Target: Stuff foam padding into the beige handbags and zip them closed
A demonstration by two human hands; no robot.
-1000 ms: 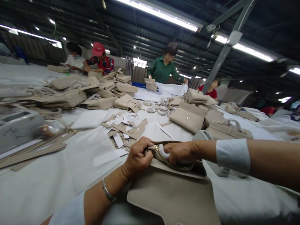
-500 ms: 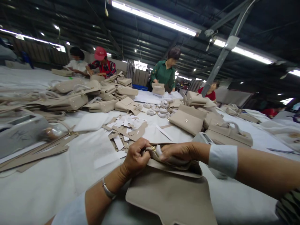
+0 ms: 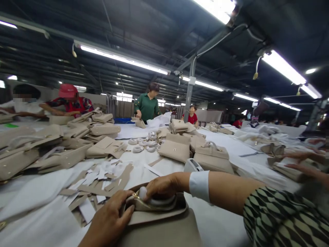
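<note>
Left hand (image 3: 110,212) had loosened to light pinch on bag (image 3: 167,230); right hand (image 3: 163,185) curled at wrapped handle (image 3: 143,193), grip unclear. Bag seemed light, soft; rim (image 3: 161,216) suited holding.

View: single, head-worn, above near side of desk (image 3: 213,223). Facing: forward and down across desk. Near range: left hand (image 3: 109,219), right hand (image 3: 160,187) and bag (image 3: 164,226) at lower frame. Far range: person in green (image 3: 147,108). Upper frame: ceiling lights (image 3: 123,61).
</note>
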